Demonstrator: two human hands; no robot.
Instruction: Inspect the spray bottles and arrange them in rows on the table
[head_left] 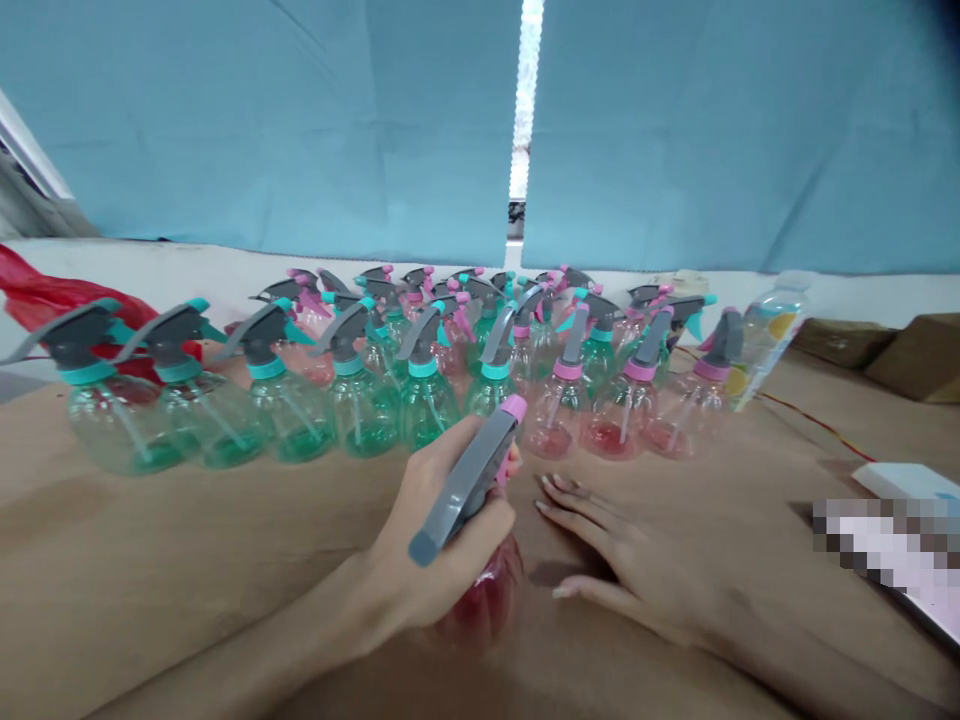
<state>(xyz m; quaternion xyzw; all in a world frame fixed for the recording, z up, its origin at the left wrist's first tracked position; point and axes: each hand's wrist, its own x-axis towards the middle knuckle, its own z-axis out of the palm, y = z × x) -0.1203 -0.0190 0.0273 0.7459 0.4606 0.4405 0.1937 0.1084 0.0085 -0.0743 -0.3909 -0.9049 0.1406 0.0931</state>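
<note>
Gripping a translucent red-pink plastic spray bottle (480,605) with the left hand (412,505), directly in front of the body and near the front edge of the view. Wrapped around the neck below the grey plastic trigger head (472,470), with fingers closed and fingertips near the pink trigger. Angled with the pink nozzle tip (514,407) forward and the grey rear end toward the camera. Unclear at the base: contact with the smooth tan-brown tabletop (90,560). Resting palm down just right of the bottle with the right hand (637,560), holding nothing, with fingers slightly spread and thumb apart. Standing beyond both hands in a front row: six translucent green spray bottles (300,420) with turquoise collars at left, three translucent pink spray bottles (551,425) with pink collars at right. Grouped behind: further green and pink units, partly hidden. Placed at the right end: a clear plastic bottle with an orange-fruit label (776,325), with lettering too blurred to read. Located farther right: brown cardboard boxes (919,360), a white box (907,482) and a pixelated pink-and-dark flat object (892,550), illegible throughout.
</note>
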